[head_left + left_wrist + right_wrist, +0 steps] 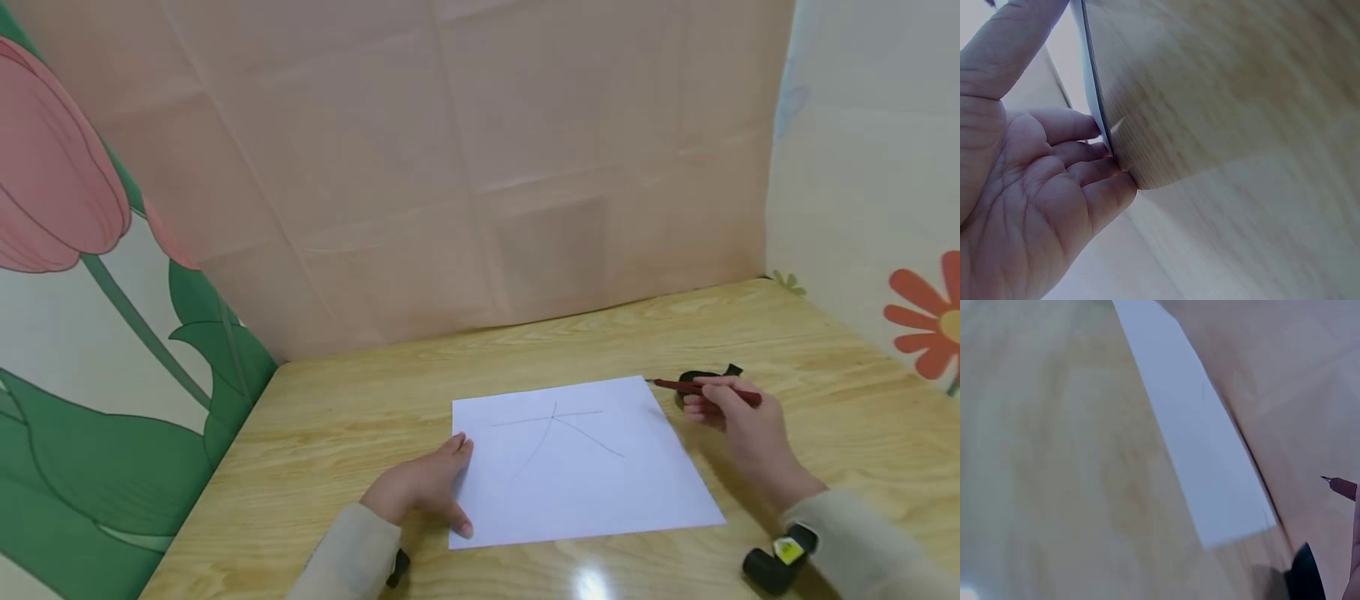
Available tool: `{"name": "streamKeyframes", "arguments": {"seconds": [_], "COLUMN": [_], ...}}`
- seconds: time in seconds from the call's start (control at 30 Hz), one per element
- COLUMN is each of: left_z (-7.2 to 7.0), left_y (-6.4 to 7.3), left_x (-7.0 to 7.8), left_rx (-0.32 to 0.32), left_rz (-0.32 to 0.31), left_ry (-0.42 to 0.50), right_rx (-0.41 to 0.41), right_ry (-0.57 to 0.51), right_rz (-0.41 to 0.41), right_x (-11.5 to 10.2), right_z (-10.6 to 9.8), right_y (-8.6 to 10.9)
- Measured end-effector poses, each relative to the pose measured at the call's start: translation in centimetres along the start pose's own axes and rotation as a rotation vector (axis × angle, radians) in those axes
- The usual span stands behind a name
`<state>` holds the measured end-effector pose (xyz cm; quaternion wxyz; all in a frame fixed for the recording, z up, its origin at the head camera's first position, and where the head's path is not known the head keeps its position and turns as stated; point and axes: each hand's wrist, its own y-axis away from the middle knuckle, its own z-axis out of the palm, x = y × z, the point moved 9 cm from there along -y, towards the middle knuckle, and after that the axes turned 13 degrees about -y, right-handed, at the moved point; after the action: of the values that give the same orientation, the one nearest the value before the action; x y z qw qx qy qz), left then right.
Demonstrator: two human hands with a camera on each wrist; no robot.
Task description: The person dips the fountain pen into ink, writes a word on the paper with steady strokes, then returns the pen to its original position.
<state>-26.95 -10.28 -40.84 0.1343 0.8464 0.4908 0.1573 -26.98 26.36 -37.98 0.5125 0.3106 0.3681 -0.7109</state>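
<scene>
A white sheet of paper [585, 492] lies on the wooden table, with a few thin lines drawn on it: one across, one slanting down left, one down right. My left hand [431, 483] rests at the sheet's left edge, thumb and fingers apart; in the left wrist view the fingertips of this hand [1041, 181] touch an edge. My right hand [750, 433] pinches a dark red pen [690, 387], its thin tip pointing left near the sheet's upper right corner. Only a sliver of that hand shows in the right wrist view, beside the pen [1342, 487].
Behind my right hand's fingers is a black rounded object [697, 377], partly hidden. The wooden table [337, 417] meets a pinkish cloth backdrop [375, 208]. Flower-printed panels stand at left [52, 317] and right [862, 183].
</scene>
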Motion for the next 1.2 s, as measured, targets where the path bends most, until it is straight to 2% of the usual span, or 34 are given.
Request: {"name": "streamKeyframes", "arguments": {"seconds": [0.17,0.27,0.37,0.43,0.63,0.7,0.87,1.03,1.13,1.2], "left_z": [0.1,0.2,0.3,0.2,0.1,0.1,0.0,-0.1,-0.1,-0.2], "left_y": [-0.1,-0.2,-0.2,-0.2,-0.1,-0.1,0.1,0.1,0.2,0.2], "left_x": [-0.1,-0.1,-0.2,-0.1,0.0,0.0,0.1,0.2,0.2,0.2], "left_rx": [0.004,0.001,0.001,0.003,-0.002,-0.006,0.001,0.002,0.000,-0.004], "left_rz": [-0.002,-0.003,-0.001,0.001,0.002,0.001,0.005,0.005,-0.001,-0.009], "left_ry": [-0.004,-0.003,-0.004,-0.003,0.001,-0.003,0.000,0.002,0.002,0.001], "right_rx": [0.004,0.040,0.116,0.173,0.314,0.341,0.370,0.348,0.329,0.326], "right_ry": [-0.133,-0.147,-0.070,0.018,0.426,0.526,0.589,0.595,0.670,0.759], "right_rz": [-0.025,-0.036,-0.031,-0.020,0.034,0.064,0.118,0.130,0.137,0.142], "right_x": [-1.3,-1.9,-2.2,-2.4,-2.8,-2.8,-2.5,-2.1,-2.2,-2.4], "right_z": [-1.6,-3.1,-4.9,-6.0,-8.4,-8.9,-10.0,-10.4,-10.5,-10.5], "right_y": [-0.7,-1.1,-1.3,-1.4,-1.3,-1.2,-1.0,-1.1,-1.3,-1.3]}}
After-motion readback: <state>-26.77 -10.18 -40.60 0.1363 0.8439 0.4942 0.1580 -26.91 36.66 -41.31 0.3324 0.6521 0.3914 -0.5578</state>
